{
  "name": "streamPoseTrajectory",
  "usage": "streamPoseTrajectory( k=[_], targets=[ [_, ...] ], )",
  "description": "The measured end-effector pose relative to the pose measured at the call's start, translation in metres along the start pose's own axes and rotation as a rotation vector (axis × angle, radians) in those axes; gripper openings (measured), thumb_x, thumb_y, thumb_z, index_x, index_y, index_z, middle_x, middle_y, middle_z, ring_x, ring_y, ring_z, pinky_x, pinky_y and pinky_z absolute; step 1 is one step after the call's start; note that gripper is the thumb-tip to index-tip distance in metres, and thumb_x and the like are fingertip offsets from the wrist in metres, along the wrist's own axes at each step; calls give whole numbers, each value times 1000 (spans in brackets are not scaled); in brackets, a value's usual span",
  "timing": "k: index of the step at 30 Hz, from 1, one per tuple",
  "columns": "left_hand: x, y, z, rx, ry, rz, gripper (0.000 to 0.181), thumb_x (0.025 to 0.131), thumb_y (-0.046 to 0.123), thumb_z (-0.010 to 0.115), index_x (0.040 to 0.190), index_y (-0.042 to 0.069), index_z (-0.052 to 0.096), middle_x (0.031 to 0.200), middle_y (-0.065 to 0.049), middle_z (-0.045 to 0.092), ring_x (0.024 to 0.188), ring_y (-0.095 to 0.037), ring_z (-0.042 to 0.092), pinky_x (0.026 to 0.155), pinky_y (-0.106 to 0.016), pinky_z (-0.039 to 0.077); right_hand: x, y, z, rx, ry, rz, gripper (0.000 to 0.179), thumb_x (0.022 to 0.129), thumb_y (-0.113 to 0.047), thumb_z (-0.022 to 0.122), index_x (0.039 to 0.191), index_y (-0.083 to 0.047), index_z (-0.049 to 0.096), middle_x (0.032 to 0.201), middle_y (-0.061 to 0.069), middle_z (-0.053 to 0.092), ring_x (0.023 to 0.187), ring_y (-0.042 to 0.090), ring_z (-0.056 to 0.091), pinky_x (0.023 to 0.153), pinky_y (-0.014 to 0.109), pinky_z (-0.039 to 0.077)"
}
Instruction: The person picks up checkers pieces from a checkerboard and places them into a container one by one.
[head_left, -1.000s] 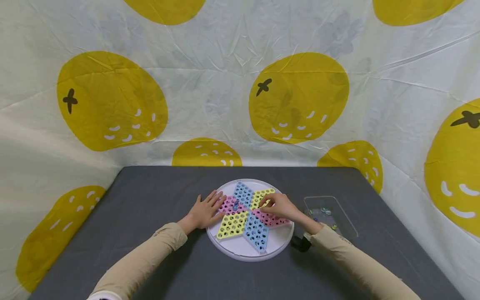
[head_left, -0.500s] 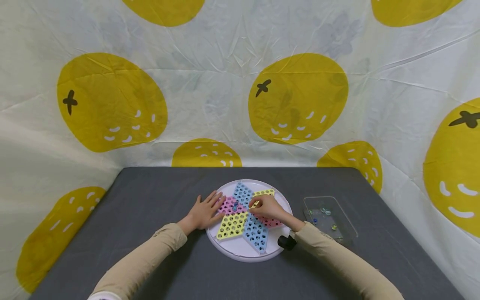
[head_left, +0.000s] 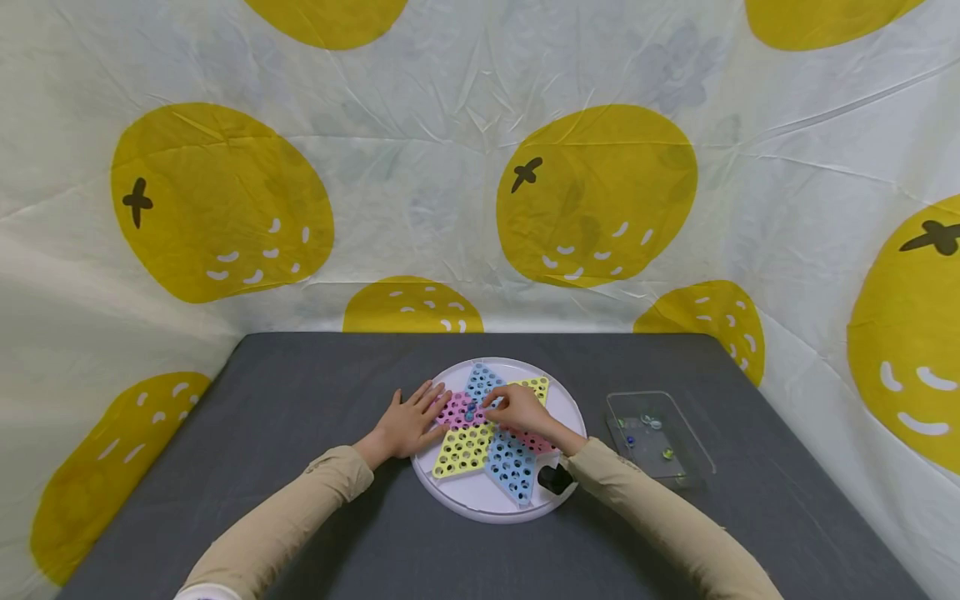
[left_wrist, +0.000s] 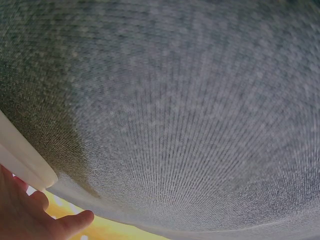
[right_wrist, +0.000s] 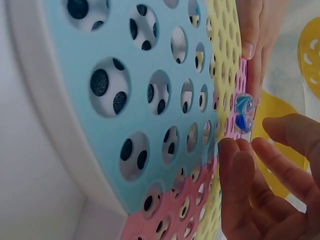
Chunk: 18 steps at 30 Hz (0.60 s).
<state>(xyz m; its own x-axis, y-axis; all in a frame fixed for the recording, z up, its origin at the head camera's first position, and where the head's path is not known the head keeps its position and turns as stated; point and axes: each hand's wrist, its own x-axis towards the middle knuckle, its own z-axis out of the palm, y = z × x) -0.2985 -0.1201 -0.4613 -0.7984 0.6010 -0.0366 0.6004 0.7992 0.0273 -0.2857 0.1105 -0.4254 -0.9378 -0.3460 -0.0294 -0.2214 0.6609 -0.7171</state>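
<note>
My left hand (head_left: 408,423) lies with fingers spread over the left rim of a round white Chinese checkers board (head_left: 483,500) and onto its pink point. Two glass marbles, a light blue one (right_wrist: 244,104) and a dark blue one (right_wrist: 244,124), sit on the pink holes close to the left fingertips. My right hand (head_left: 519,410) is over the board's middle, fingers bent and tips close above those holes, just right of the marbles. In the right wrist view its fingers (right_wrist: 285,170) are curled; I cannot tell whether a marble is hidden between them.
Right of the board stands a clear plastic box (head_left: 701,442) holding several marbles (head_left: 651,422). A dark grey cloth (head_left: 337,367) covers the table. Behind it hangs a white curtain (head_left: 420,208) with yellow fruit prints. A black wrist camera (head_left: 555,479) hangs under the right wrist.
My right hand has moved left across the board, from its right side to beside the marbles, keeping its fingers bent. The left hand stays where it was.
</note>
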Motion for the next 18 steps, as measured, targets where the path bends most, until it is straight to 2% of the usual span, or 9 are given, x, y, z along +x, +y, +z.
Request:
streamPoseTrajectory(
  k=[6, 13, 18],
  targets=[
    [-1, 1, -2, -2, -2, -4, 62, 93, 49, 34, 144, 16, 21, 151, -6, 20, 140, -29, 14, 99, -65, 21, 6, 0, 4, 1, 0, 13, 19, 82, -14, 64, 98, -5, 67, 66, 10, 64, 46, 12, 51, 40, 19, 37],
    [-1, 2, -2, 6, -12, -10, 62, 93, 49, 33, 144, 17, 20, 151, -5, 20, 140, -28, 14, 100, -64, 21, 11, -4, 8, 21, -13, 63, 22, 81, -15, 66, 100, -5, 66, 70, 8, 65, 53, 19, 60, 41, 18, 40],
    [0, 0, 1, 3, 2, -12, 62, 93, 49, 34, 144, 15, 24, 150, -6, 22, 139, -28, 16, 99, -65, 22, 12, -7, 9, 23, -6, 93, 21, 81, -16, 65, 99, -6, 66, 73, 8, 65, 53, 18, 59, 41, 18, 39]
  ],
)
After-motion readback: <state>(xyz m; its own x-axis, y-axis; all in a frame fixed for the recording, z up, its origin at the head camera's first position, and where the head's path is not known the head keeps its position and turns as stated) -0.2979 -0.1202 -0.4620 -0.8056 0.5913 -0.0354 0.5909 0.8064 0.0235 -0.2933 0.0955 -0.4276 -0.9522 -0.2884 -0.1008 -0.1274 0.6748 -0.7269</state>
